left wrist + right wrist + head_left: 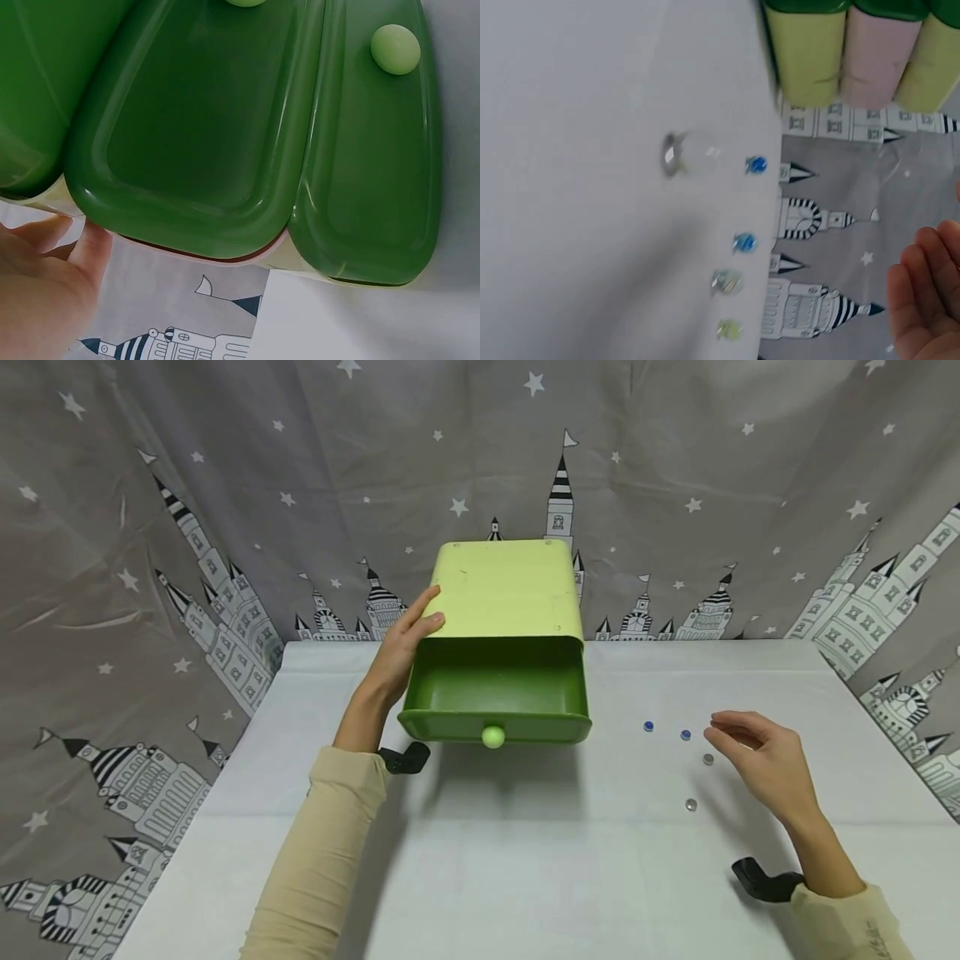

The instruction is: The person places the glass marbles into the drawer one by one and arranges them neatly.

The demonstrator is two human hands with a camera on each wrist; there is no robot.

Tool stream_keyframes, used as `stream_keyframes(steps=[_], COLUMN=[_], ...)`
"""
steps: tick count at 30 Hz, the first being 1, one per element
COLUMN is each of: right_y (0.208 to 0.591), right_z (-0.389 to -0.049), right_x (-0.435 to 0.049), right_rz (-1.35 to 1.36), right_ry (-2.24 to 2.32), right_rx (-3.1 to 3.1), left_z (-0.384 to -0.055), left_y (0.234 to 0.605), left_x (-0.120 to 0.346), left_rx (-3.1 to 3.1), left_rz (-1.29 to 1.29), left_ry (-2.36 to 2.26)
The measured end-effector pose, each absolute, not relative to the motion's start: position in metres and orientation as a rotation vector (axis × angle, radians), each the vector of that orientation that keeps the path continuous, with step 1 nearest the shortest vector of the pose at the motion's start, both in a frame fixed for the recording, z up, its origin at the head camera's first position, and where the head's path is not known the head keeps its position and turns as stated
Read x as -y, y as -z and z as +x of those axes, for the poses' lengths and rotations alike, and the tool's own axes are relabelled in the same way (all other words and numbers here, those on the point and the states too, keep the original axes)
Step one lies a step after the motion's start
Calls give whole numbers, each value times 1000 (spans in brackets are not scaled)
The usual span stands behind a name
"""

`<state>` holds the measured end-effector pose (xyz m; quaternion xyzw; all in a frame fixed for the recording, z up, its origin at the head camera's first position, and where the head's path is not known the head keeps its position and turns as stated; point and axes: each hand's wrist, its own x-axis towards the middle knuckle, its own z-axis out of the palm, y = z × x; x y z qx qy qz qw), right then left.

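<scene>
A small green drawer box (502,589) stands at the back middle of the white table (525,860). Its top drawer (495,693) is pulled out, showing a bare inside and a pale round knob (492,737). My left hand (412,631) rests with straight fingers against the box's left side; the left wrist view shows the drawer fronts (225,135) close up. My right hand (738,739) hovers with relaxed fingers, holding nothing, just right of several small marbles: two blue ones (648,726) (686,735) and two clear ones (708,759) (691,805). In the right wrist view the marbles (744,242) lie in a row.
A grey curtain (225,527) printed with castles and stars hangs behind and beside the table. Black wrist camera mounts (405,758) (765,883) sit on both of my forearms. The table's far edge runs just behind the box.
</scene>
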<state>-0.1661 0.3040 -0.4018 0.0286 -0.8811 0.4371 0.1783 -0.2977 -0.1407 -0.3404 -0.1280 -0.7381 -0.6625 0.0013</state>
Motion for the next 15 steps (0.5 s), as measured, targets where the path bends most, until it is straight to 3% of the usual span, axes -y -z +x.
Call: stream_keyframes(steps=[15], right_y=[423], right_z=[-170], right_x=[-318], right_rz=[51], right_ry=[-1161], right_rx=[2518], left_z=[-297], left_y=[339], left_x=[140], left_rx=[2295], left_rz=[-407], left_ry=[2100])
